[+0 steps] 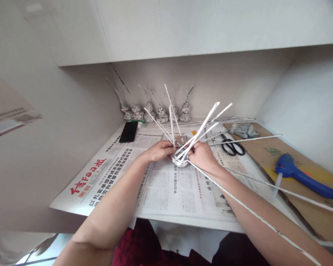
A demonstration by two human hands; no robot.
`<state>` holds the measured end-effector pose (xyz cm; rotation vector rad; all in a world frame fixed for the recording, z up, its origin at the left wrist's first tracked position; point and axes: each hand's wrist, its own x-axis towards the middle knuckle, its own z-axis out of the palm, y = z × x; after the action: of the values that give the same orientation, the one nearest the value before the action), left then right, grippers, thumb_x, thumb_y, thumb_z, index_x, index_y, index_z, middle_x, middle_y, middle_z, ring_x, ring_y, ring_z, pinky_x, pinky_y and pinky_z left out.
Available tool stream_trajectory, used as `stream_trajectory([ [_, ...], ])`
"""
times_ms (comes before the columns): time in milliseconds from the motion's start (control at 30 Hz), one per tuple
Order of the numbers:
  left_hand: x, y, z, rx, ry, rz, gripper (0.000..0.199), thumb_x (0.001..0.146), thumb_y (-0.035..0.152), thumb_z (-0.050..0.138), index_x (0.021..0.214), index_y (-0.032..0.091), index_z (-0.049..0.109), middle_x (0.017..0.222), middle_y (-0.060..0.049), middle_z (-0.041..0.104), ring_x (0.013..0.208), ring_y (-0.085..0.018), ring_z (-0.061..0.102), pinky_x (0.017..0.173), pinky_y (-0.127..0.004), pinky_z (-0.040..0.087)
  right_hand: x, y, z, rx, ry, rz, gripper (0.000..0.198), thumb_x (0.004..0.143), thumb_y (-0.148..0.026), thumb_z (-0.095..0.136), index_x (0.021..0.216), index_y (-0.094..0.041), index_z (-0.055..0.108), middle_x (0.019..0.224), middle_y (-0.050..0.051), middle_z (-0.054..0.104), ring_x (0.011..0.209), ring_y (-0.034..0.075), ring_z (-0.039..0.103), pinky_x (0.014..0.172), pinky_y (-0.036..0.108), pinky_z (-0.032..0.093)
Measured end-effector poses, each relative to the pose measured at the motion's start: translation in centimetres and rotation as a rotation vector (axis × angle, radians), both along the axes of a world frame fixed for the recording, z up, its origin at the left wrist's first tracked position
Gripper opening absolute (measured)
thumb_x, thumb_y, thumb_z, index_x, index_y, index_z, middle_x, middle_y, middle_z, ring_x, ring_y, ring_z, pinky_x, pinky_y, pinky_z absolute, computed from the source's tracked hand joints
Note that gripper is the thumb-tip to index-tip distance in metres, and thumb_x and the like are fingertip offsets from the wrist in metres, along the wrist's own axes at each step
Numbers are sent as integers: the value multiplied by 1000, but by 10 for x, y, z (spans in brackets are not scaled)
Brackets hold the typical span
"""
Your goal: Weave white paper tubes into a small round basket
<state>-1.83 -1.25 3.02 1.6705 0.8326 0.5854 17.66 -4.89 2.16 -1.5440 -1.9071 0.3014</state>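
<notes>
A small woven basket base of rolled paper (181,160) is held between my hands above the newspaper (163,184). Several white paper sticks (201,129) fan upward and outward from its rim. My left hand (161,150) grips the left side of the weave, fingers curled in. On the right side, my right hand (202,153) is closed around the weave and the foot of some sticks. One long paper strand (238,199) trails from the weave across my right forearm toward the lower right. The fingertips of both hands are partly hidden by the sticks.
Several woven paper gourd shapes (161,114) stand along the back wall. A black phone (128,132) lies at left. Black-handled scissors (233,147), a crumpled plastic bag (244,130), cardboard (266,155) and a blue glue gun (302,175) are at right. A white panel (194,29) overhangs the table.
</notes>
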Motion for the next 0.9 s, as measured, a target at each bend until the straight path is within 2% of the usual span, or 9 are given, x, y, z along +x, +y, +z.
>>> stream_trajectory([
  [67, 2, 0, -1, 74, 31, 33, 28, 78, 36, 59, 93, 15, 70, 79, -4, 70, 66, -15, 62, 62, -26, 52, 0, 1, -1, 5, -16, 0, 27, 74, -14, 54, 93, -23, 71, 81, 2, 72, 75, 19, 65, 70, 27, 47],
  [200, 5, -1, -2, 370, 99, 123, 21, 72, 27, 64, 87, 14, 71, 79, -3, 71, 70, -14, 61, 69, -23, 48, -1, 0, -1, 51, -9, 45, 24, 72, -12, 54, 89, -22, 69, 81, 2, 71, 75, 19, 65, 68, 27, 46],
  [267, 8, -2, -5, 425, 108, 203, 17, 70, 26, 66, 80, 13, 71, 74, -2, 70, 67, -13, 60, 66, -22, 46, -2, -1, -1, 74, -3, 74, 23, 71, -11, 53, 86, -21, 68, 80, 2, 71, 74, 19, 64, 67, 27, 46],
  [400, 15, -3, -11, 399, 80, 321, 14, 68, 26, 67, 70, 12, 68, 63, 0, 66, 58, -11, 56, 57, -20, 42, -4, -2, -2, 81, 9, 69, 22, 70, -10, 52, 83, -21, 66, 79, 2, 70, 74, 19, 64, 67, 27, 45],
  [533, 20, -4, -14, 363, 77, 407, 12, 64, 23, 69, 69, 13, 66, 62, 1, 65, 57, -11, 56, 57, -21, 42, -5, -3, -3, 81, 28, 54, 23, 71, -11, 52, 86, -22, 66, 79, 1, 70, 73, 19, 64, 67, 28, 46],
  [767, 22, -5, -14, 407, 78, 424, 18, 63, 19, 68, 81, 15, 68, 79, -2, 71, 73, -15, 64, 71, -25, 48, -7, -4, -2, 99, 26, 44, 24, 72, -12, 52, 87, -23, 67, 79, 1, 71, 73, 19, 65, 65, 27, 45],
  [900, 23, -7, -11, 401, 65, 448, 17, 63, 16, 68, 79, 15, 68, 76, -1, 71, 72, -15, 64, 68, -24, 49, -8, -6, -3, 110, 21, 41, 25, 73, -13, 54, 91, -24, 68, 79, 1, 72, 73, 19, 65, 66, 28, 46],
])
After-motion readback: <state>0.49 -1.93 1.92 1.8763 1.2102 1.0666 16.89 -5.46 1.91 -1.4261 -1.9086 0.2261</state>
